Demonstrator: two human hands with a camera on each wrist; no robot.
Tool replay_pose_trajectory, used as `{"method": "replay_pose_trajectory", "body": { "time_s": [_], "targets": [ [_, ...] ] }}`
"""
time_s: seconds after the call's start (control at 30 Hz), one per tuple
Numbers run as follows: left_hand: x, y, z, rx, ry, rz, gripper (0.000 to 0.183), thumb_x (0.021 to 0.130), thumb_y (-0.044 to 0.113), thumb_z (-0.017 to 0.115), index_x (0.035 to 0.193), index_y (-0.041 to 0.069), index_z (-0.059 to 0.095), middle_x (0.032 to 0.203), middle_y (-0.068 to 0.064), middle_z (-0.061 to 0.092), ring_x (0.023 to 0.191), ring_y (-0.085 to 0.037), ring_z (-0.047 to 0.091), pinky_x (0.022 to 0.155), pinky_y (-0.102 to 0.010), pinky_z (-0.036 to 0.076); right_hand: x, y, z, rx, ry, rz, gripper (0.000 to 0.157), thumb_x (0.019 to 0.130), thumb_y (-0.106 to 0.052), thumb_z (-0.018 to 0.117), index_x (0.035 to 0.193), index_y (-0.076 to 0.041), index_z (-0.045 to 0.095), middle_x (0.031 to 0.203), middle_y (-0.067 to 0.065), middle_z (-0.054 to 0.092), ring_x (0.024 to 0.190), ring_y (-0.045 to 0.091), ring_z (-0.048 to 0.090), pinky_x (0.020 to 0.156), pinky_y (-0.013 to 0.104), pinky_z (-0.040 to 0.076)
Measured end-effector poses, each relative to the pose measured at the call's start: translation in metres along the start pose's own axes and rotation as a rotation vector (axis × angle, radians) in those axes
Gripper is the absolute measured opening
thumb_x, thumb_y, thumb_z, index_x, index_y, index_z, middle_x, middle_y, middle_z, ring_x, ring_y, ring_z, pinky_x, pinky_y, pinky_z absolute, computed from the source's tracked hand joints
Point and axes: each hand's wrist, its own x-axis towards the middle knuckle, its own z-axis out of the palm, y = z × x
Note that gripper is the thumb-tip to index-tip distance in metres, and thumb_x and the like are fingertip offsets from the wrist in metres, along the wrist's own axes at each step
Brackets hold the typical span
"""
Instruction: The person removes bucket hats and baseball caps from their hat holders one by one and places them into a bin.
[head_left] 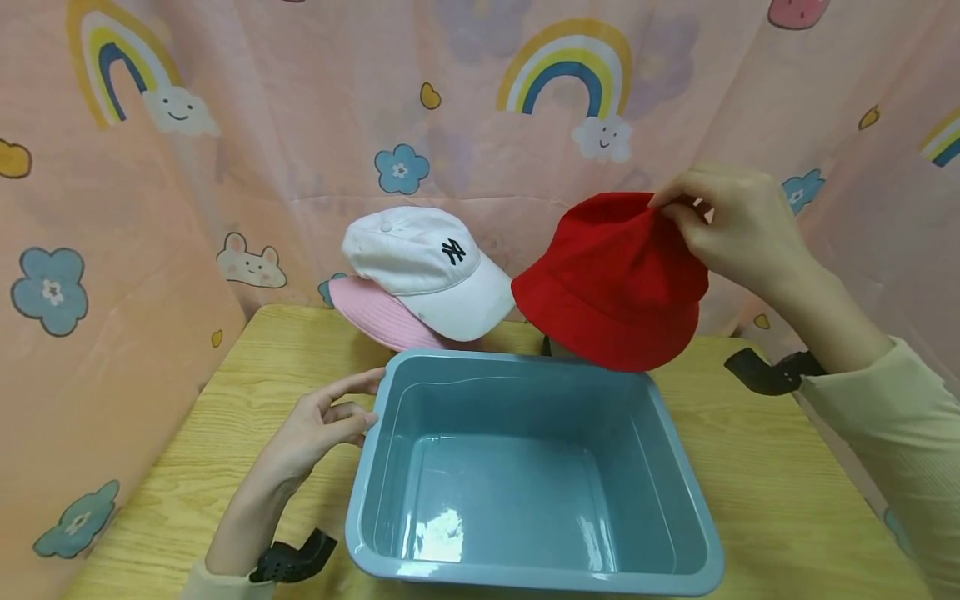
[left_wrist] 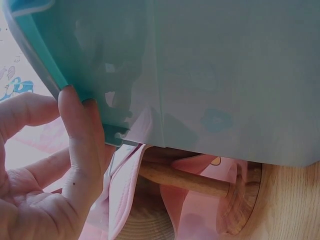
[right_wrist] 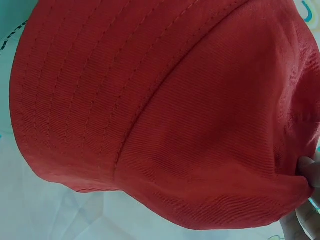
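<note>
My right hand (head_left: 738,225) pinches the crown of a red bucket hat (head_left: 615,283), holding it brim down over the far right corner of a blue-grey plastic tub (head_left: 517,500). Stitched rings run round the hat's brim (right_wrist: 75,90) in the right wrist view. At the tub's left side, my left hand (head_left: 322,425) has its fingertips on the rim, near the far corner. Seen from the left wrist, bent fingers (left_wrist: 77,135) meet the rim's edge, beside the tub's outer wall (left_wrist: 225,90). Only the tub's bare, glossy floor shows inside.
Behind the tub, a white baseball cap (head_left: 420,258) with a dark logo lies over a pink brim (head_left: 382,317). The left wrist view shows a wooden stand (left_wrist: 185,180) beneath there. A wooden table (head_left: 787,483) bears everything, with a patterned pink curtain (head_left: 300,133) behind.
</note>
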Motion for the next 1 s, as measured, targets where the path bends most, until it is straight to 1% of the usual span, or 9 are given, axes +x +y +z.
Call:
{"method": "replay_pose_trajectory", "body": {
  "time_s": [0.07, 0.17, 0.23, 0.47, 0.63, 0.83, 1.0],
  "targets": [
    [0.000, 0.000, 0.000, 0.004, 0.001, -0.001, 0.056, 0.093, 0.009, 0.061, 0.144, 0.003, 0.041, 0.132, -0.013, 0.044, 0.079, -0.006, 0.065, 0.072, -0.031, 0.057, -0.001, -0.003, -0.001, 0.000, 0.006, -0.007, 0.016, 0.085, 0.002, 0.064, 0.090, -0.009, 0.076, 0.085, 0.008, 0.071, 0.071, -0.007, 0.045, 0.067, 0.003, 0.032],
    [0.000, 0.001, 0.000, 0.009, 0.000, -0.003, 0.056, 0.093, 0.010, 0.061, 0.144, 0.004, 0.041, 0.133, -0.014, 0.043, 0.079, -0.006, 0.065, 0.072, -0.031, 0.057, -0.002, -0.007, -0.003, 0.005, 0.020, -0.020, 0.017, 0.085, 0.003, 0.065, 0.089, -0.009, 0.076, 0.083, 0.007, 0.071, 0.073, -0.014, 0.040, 0.065, 0.005, 0.032],
    [0.000, 0.001, 0.000, 0.012, 0.000, -0.003, 0.056, 0.093, 0.010, 0.061, 0.144, 0.004, 0.041, 0.133, -0.015, 0.043, 0.079, -0.006, 0.065, 0.072, -0.031, 0.057, -0.003, -0.010, -0.005, 0.007, 0.026, -0.030, 0.017, 0.084, 0.003, 0.065, 0.088, -0.010, 0.076, 0.083, 0.007, 0.071, 0.074, -0.014, 0.039, 0.064, 0.006, 0.032],
    [0.000, 0.001, 0.000, 0.006, -0.001, 0.005, 0.056, 0.093, 0.009, 0.061, 0.144, 0.003, 0.041, 0.131, -0.012, 0.044, 0.079, -0.006, 0.065, 0.072, -0.031, 0.057, -0.006, -0.021, -0.009, -0.024, 0.020, -0.071, 0.017, 0.083, 0.004, 0.066, 0.090, -0.009, 0.075, 0.081, 0.008, 0.068, 0.071, 0.004, 0.040, 0.062, 0.013, 0.030],
    [0.000, 0.001, 0.000, 0.004, -0.003, 0.010, 0.056, 0.093, 0.009, 0.061, 0.144, 0.003, 0.041, 0.129, -0.009, 0.045, 0.079, -0.006, 0.066, 0.072, -0.031, 0.057, -0.007, -0.027, -0.011, -0.023, 0.023, -0.100, 0.017, 0.081, 0.006, 0.068, 0.090, -0.008, 0.074, 0.080, 0.009, 0.068, 0.071, 0.007, 0.043, 0.062, 0.013, 0.031],
    [0.000, 0.001, 0.000, 0.013, -0.004, 0.008, 0.056, 0.093, 0.010, 0.061, 0.144, 0.004, 0.041, 0.124, -0.005, 0.049, 0.080, -0.006, 0.065, 0.073, -0.031, 0.057, -0.008, -0.035, -0.012, -0.008, 0.025, -0.146, 0.016, 0.081, 0.006, 0.068, 0.092, -0.005, 0.074, 0.084, 0.010, 0.070, 0.072, 0.014, 0.051, 0.065, 0.014, 0.033],
    [0.000, 0.001, 0.001, 0.011, -0.006, 0.008, 0.056, 0.093, 0.011, 0.062, 0.144, 0.004, 0.041, 0.123, -0.004, 0.050, 0.079, -0.007, 0.065, 0.073, -0.031, 0.057, -0.010, -0.041, -0.013, 0.003, 0.030, -0.182, 0.015, 0.080, 0.007, 0.068, 0.090, -0.004, 0.074, 0.084, 0.011, 0.070, 0.075, 0.018, 0.057, 0.068, 0.016, 0.035]
  ]
}}
